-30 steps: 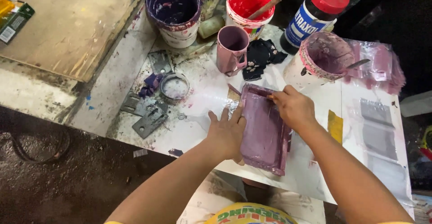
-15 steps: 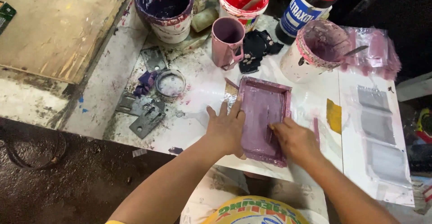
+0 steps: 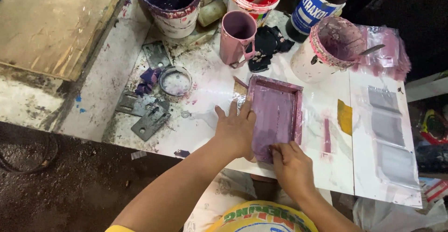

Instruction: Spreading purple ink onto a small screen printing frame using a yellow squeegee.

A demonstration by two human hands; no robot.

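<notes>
Only real package was a dark bottle [image 3: 322, 3] at the table's far edge: red cap, blue label [image 3: 311, 8] with white lettering, behind the paint-crusted pot [image 3: 329, 50].

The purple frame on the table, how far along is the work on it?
Done: the purple frame lies flat on the white table, its face coated purple. In hand: the left hand presses its left edge, and the right hand works its near corner. Left: hard to tell; a strip and grey sheets lie untouched alongside.

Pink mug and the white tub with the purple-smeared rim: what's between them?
In the head view, a crumpled black rag lies on the table between the pink mug and the white tub, close against the mug's right side.
</notes>
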